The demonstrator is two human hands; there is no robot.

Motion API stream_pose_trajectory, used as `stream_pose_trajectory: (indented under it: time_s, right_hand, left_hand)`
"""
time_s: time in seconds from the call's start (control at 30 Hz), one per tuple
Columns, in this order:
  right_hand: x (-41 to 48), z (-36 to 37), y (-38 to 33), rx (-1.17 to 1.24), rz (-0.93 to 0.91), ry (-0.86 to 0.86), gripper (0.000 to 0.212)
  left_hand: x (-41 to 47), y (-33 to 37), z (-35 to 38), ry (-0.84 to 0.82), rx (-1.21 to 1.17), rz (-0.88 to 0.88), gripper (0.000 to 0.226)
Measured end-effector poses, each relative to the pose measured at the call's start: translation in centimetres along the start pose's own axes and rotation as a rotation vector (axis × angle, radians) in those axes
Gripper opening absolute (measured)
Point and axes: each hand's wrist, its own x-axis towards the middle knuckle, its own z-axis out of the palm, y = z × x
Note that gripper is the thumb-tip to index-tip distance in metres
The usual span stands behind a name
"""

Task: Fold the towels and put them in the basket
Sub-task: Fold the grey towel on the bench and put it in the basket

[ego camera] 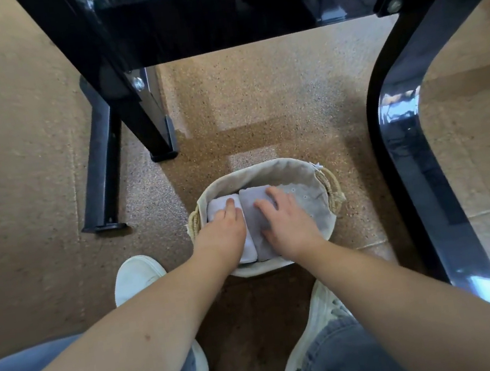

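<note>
Where the speckled brown floor (258,105) fills most of the view, a glossy black frame (215,18) spans the top. Its curved leg (399,134) comes down on the right, and its straight legs (102,173) come down on the left.

Both bare forearms reach down from the bottom edge, the left forearm (133,340) and the right forearm (407,288), converging on the basket. Grey jeans (338,360) show under them. The white left shoe (137,277) and right shoe (322,309) stand either side of the basket's near end.

The basket (282,168) sits on the floor between the frame legs. It is oval with a pale cloth lining and a rope handle (333,189) on the right side.

Two folded towels lie inside, side by side and touching. The grey towel (256,218) is in the middle and the white towel (217,206) is against the left wall. The right part of the lining is bare.

The left grip (225,234) is released, with fingers laid fairly straight on top of the white towel, pressing and grasping nothing. The right grip (286,226) is also released, with fingers spread flat on the grey towel and the thumb on its near part.
</note>
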Motion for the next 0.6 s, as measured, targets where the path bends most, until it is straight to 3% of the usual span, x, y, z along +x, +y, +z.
stream_pose_trajectory:
  time_s: [0.23, 0.43, 0.6]
  right_hand:
    - [1.4, -0.9, -0.5, -0.208, 0.053, -0.258, 0.084]
    - [1.2, -0.9, -1.8, -0.254, 0.150, -0.288, 0.094]
    - [0.4, -2.1, -2.5, -0.226, 0.173, -0.307, 0.090]
  left_hand:
    - [0.1, 0.2, 0.2, 0.014, 0.007, -0.007, 0.075]
    - [0.0, 0.6, 0.3, -0.002, -0.005, -0.025, 0.073]
    - [0.2, 0.6, -0.9, -0.113, 0.004, -0.022, 0.088]
